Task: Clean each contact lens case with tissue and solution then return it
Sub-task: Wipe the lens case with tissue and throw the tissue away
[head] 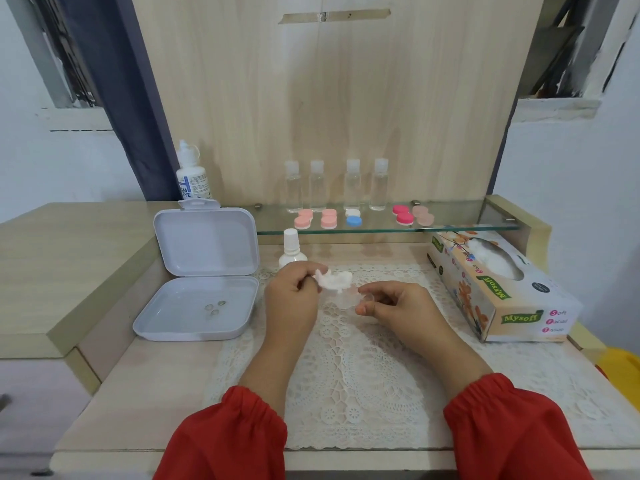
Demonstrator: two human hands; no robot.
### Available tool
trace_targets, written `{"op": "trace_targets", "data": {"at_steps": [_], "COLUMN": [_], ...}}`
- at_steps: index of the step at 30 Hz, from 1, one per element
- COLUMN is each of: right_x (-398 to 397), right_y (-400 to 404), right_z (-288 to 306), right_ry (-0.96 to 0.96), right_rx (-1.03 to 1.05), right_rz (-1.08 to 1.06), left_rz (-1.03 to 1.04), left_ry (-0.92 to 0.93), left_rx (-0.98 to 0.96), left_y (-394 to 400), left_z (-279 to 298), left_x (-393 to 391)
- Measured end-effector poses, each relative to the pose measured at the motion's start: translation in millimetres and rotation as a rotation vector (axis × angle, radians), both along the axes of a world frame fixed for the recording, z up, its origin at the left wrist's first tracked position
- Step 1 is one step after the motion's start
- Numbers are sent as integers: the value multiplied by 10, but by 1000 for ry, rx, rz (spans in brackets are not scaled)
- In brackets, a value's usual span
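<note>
My left hand (294, 292) pinches a crumpled white tissue (334, 280) just above the lace mat. My right hand (394, 304) pinches a pale, see-through contact lens case (346, 299), which lies low over the mat just under the tissue. Several more lens cases stand on the glass shelf: pink pairs (304, 218), (329, 218), a white and blue one (353, 217), a dark pink one (402, 214) and a pale pink one (423, 215). A small white solution bottle (291, 249) stands behind my left hand.
An open white plastic box (204, 271) with three small round pieces inside lies at the left. A tissue box (498, 285) sits at the right. Several clear bottles (334, 185) and a large solution bottle (192, 174) stand at the back. The glass shelf edge (384, 230) overhangs the desk.
</note>
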State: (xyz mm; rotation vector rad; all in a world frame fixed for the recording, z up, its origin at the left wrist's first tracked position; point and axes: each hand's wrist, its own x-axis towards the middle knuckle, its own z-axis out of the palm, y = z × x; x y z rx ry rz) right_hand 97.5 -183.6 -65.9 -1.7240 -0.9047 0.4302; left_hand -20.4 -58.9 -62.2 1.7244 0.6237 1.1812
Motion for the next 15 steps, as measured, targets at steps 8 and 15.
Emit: {"op": "trace_targets", "data": {"at_steps": [8,15], "right_x": [40,58], "right_y": [-12,-1], "right_z": [-18,-33], "right_ry": [-8,2], "right_rx": [16,11], "right_rz": [4,45], "left_rz": [35,-293], "left_ry": [196,283], "left_rx": [573,370], "left_y": [51,-40], "left_z": [-144,-86], "left_x": [19,-26]}}
